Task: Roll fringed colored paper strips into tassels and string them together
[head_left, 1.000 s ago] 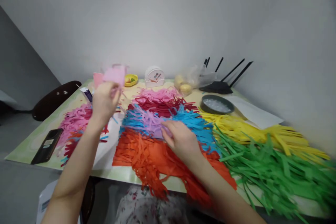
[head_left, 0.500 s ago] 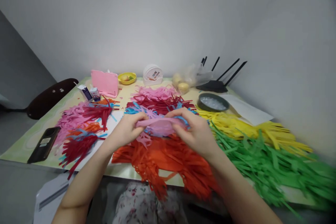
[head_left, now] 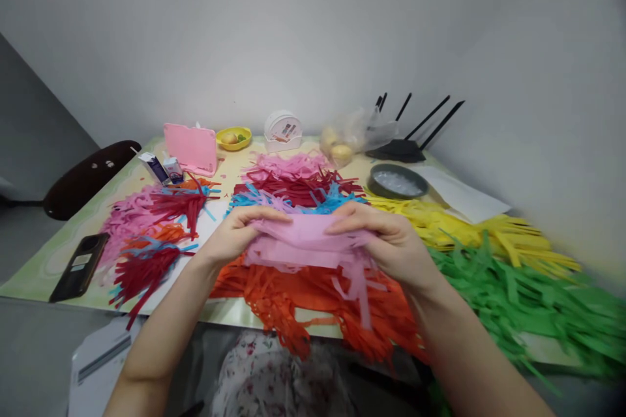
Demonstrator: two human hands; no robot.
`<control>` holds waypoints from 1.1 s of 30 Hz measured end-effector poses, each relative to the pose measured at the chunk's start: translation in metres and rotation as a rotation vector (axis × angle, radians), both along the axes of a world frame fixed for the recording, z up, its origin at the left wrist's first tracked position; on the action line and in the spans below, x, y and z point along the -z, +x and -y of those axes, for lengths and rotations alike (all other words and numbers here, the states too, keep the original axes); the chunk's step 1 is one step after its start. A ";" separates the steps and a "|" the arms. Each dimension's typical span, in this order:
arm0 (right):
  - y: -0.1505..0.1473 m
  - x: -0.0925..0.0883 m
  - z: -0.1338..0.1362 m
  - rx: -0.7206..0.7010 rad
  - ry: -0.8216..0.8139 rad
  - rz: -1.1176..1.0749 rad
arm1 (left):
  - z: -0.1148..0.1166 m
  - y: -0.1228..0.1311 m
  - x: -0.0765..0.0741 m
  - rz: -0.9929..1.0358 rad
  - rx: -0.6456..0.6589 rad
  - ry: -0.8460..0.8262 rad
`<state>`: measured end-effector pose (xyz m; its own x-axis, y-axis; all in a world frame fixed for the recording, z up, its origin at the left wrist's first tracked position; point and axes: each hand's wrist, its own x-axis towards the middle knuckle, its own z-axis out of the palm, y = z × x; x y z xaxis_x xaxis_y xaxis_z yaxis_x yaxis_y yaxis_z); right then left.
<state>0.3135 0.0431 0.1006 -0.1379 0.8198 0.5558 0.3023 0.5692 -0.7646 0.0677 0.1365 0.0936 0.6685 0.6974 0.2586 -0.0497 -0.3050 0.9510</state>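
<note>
Between my two hands a light pink fringed tissue-paper sheet (head_left: 298,251) is stretched, its cut strips hanging at the right. My left hand (head_left: 239,231) pinches the left end, thumb and fingers closed on it. The right end is gripped by my right hand (head_left: 381,238), thumb toward the middle. Below the sheet lies orange fringed paper (head_left: 313,296), drooping over the table's front edge. Blue fringed paper (head_left: 337,199), dark red fringed paper (head_left: 293,189) and a farther pink fringed pile (head_left: 288,166) lie behind my hands.
On the right spread yellow fringe (head_left: 513,238), green fringe (head_left: 528,300), a dark round dish (head_left: 398,181) and a black router (head_left: 396,151). At left are multicoloured tassels (head_left: 147,270), a phone (head_left: 79,267), small cartons (head_left: 155,168) and a pink tablet case (head_left: 190,148).
My hands have moved slightly apart. The pink sheet, bunched narrow before, is now spread wider and flatter, with strips hanging at its right end.
</note>
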 end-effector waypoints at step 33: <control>-0.007 -0.019 0.012 0.067 -0.367 0.339 | 0.019 0.006 -0.037 -0.435 0.095 0.161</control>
